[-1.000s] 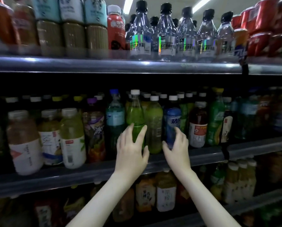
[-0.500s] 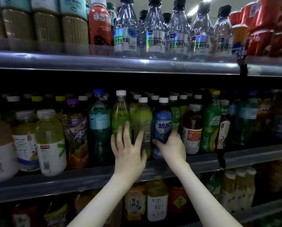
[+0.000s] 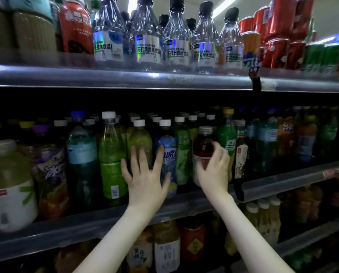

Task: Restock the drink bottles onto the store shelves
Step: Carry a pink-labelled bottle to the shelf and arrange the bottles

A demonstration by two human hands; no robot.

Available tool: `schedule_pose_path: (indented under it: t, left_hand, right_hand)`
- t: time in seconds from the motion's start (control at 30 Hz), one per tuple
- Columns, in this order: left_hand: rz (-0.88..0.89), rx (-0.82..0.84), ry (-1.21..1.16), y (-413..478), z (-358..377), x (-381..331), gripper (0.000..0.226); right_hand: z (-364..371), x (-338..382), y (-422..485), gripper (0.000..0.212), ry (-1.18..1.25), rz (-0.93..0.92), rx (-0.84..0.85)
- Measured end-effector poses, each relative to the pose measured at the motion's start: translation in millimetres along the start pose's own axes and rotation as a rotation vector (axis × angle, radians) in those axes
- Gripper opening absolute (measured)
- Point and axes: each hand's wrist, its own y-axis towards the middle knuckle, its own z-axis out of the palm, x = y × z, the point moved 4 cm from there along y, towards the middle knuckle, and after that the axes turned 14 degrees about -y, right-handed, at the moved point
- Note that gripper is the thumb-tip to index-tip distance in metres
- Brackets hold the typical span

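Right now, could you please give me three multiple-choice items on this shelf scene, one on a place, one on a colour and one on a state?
1. At which shelf is the dark red bottle that the right hand grips?
A) top shelf
B) middle shelf
C) bottom shelf

2. What colour are the caps of the clear water bottles?
A) black
B) white
C) yellow

3. How is the left hand?
A) clenched in a fist
B) curled round a cap
C) open, fingers spread

Answers:
1 B, it stands among the bottles just above that shelf's front rim.
2 A, every cap in that row is black.
3 C, its straight fingers fan out and hold nothing.
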Motion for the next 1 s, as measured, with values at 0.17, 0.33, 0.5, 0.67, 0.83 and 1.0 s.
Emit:
schedule_pose_path:
  t: [0.17,0.33,0.5,0.67,0.83,1.0]
  left_hand:
    - [-0.058,-0.062,0.116,16.5,-8.7,9.4,0.063]
    - [-0.034,-0.029,0.188,23.2,-10.5,23.1,0.071]
    - [0.002,-0.021,0.164,27.1,-12.5,25.3,0.097]
    - [-0.022,0.016,0.148,28.5,-12.1,24.2,0.107]
    - [-0.056,-0.082,-0.042,24.0,-16.2,23.2,0.106]
    - [-0.027,-0.222,-0.205,6.9,-20.5,22.8,0.098]
  right_hand:
    - [0.8,-7.8,6.9,0.061,0.025,-0.024,0.014]
    - [12.9,16.5,-0.8,0.065,0.1,-0.159,0.059]
    - [26.0,32.6,-6.9,0.061,0.08,-0.222,0.068]
    - [32.5,28.9,-10.5,0.06,0.024,-0.227,0.058]
    - [22.2,11.5,-6.8,0.061,0.006,-0.17,0.002]
    - [12.6,-3.6,-4.2,0.062,0.023,-0.15,-0.01]
